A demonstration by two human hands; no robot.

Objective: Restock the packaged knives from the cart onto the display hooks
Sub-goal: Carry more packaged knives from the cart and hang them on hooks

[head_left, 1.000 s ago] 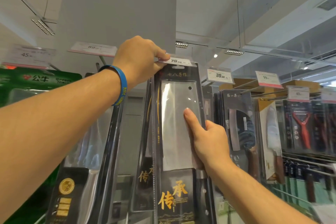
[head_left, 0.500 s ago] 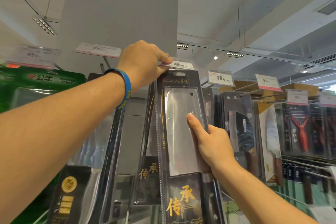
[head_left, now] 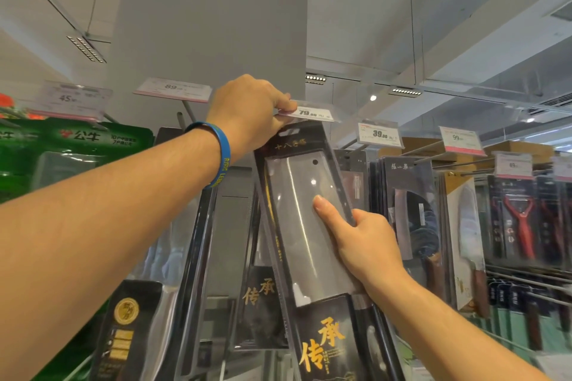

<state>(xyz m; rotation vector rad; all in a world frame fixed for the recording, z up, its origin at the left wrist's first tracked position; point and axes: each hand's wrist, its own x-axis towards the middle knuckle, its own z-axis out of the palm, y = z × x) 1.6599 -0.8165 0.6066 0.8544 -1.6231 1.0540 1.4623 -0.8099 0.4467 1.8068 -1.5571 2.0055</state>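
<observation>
A packaged cleaver [head_left: 305,226] in a black blister pack with gold characters is held up at the display, its top tilted left. My right hand [head_left: 365,244] grips its right edge, thumb laid flat on the clear window. My left hand [head_left: 250,114], with a blue wristband, pinches the 79.00 price tag [head_left: 312,114] at the hook's tip, just above the pack's hang hole. A second identical pack [head_left: 257,297] hangs behind it. The hook itself is hidden by my left hand.
Other packaged knives [head_left: 408,213] hang to the right under 39.00 [head_left: 380,134] and 99 [head_left: 461,141] tags, with red peelers [head_left: 518,226] farther right. Green packages [head_left: 71,151] and an 89 tag [head_left: 173,88] are on the left. A grey pillar [head_left: 213,15] rises behind.
The cleaver pack has dropped slightly and tilted, its top leaning left and its bottom swinging right. My left hand stays on the price tag; the view has shifted a little.
</observation>
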